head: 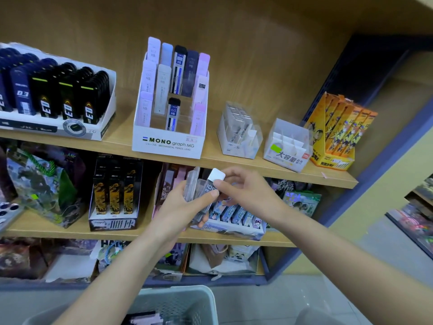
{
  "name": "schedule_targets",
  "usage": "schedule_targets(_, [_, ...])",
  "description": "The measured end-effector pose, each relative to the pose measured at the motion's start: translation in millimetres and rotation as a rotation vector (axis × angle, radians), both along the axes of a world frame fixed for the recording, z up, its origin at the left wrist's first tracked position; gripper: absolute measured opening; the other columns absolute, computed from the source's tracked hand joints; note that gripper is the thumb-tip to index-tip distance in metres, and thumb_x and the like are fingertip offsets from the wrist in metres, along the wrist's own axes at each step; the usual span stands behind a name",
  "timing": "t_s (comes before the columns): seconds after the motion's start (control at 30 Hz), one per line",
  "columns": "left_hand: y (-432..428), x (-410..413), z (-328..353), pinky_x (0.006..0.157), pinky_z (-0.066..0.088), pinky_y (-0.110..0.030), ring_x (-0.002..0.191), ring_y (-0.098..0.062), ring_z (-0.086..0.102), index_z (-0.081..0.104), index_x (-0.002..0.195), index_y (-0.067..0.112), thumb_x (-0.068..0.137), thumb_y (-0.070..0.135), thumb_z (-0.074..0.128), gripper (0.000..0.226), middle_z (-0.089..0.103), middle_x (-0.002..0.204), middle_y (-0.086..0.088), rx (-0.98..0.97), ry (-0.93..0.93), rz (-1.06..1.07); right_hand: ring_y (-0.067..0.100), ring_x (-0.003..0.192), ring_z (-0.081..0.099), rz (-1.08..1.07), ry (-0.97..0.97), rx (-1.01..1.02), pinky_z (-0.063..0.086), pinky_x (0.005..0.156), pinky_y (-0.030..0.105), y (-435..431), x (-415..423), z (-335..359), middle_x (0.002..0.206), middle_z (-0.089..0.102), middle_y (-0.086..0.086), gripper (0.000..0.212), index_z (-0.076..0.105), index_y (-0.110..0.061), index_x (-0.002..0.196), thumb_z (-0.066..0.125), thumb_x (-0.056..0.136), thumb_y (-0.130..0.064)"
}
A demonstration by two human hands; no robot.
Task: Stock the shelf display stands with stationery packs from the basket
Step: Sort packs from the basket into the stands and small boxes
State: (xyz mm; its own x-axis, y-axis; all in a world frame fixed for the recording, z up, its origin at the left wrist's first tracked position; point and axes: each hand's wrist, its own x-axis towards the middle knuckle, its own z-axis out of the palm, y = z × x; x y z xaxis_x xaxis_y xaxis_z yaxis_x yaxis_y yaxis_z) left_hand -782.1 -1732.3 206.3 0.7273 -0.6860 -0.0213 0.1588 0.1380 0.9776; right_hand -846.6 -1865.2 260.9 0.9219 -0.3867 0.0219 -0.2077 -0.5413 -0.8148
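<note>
The left hand (180,207) is sitting just below the centre of the frame. Its fingers are curled round a bundle of clear packs (192,187), and its thumb is pressing across the front of them. The right hand (246,191) is reaching in from the lower right. Its thumb and forefinger are closing in a pinch on one white-capped pack (212,184) at the top of that bundle, just under the cap. This pack is tilting to the right, and both hands are touching it.

The packs are hanging in front of the middle shelf level, just under the front edge of the top shelf board (281,166). On that board, right of centre, a clear display stand (239,137) is holding similar packs. A second clear stand (287,150) is standing just beside it, to the right. The white MONO stand (168,143) is occupying the upper centre. A yellow stand (337,141) is standing at the far right, and a dark-pack stand (58,127) at the upper left.

The basket (180,290) is sitting at the bottom centre, well below the hands. Its contents are too blurred to identify.
</note>
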Motion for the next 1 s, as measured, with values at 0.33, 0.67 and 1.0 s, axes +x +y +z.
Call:
schedule_targets(0.33, [-5, -8, 4, 0.051, 0.045, -0.021, 0.051, -0.012, 0.049, 0.056, 0.108, 0.005, 0.078, 0.037, 0.061, 0.044, 0.059, 0.065, -0.005, -0.070, 0.052, -0.009, 0.012, 0.067, 0.067, -0.180, -0.224, 0.214, 0.057, 0.065, 0.020, -25, -21, 35, 0.079, 0.069, 0.000, 0.010, 0.053, -0.007, 0.104, 0.052, 0.096, -0.014])
schedule_targets(0.67, [-15, -11, 2, 0.052, 0.048, -0.020, 0.051, -0.009, 0.051, 0.055, 0.109, 0.009, 0.091, 0.027, 0.058, 0.025, 0.059, 0.063, 0.004, -0.014, -0.006, 0.042, 0.012, 0.058, 0.043, -0.373, -0.125, -0.487, 0.030, 0.051, 0.029, -87, -3, 50, 0.070, 0.045, -0.002, 0.027, 0.042, -0.004, 0.112, 0.031, 0.103, -0.027])
schedule_targets(1.0, [-13, -3, 4, 0.065, 0.039, -0.038, 0.053, -0.014, 0.053, 0.057, 0.102, 0.014, 0.089, 0.033, 0.061, 0.023, 0.059, 0.058, 0.000, 0.002, -0.030, 0.076, 0.015, 0.085, 0.055, -0.145, -0.245, -0.428, 0.042, 0.075, 0.031, -91, -25, 40, 0.094, 0.060, 0.005, 0.015, 0.044, -0.016, 0.099, 0.038, 0.101, -0.030])
